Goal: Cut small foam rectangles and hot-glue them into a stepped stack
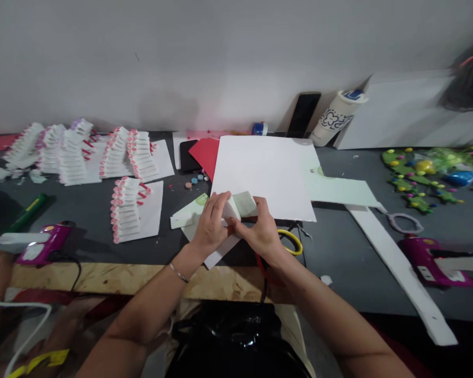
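Facing each other, left hand (pixel 209 224) and right hand (pixel 262 231) clamp pale folded paper (pixel 244 203) with curled fingers.

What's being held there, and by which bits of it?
A small folded white and pale-green piece, maybe card: the left grip holds its left side, the right grip its right end and lower edge.

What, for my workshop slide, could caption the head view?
Left hand and right hand hold a pale piece near a large white sheet.
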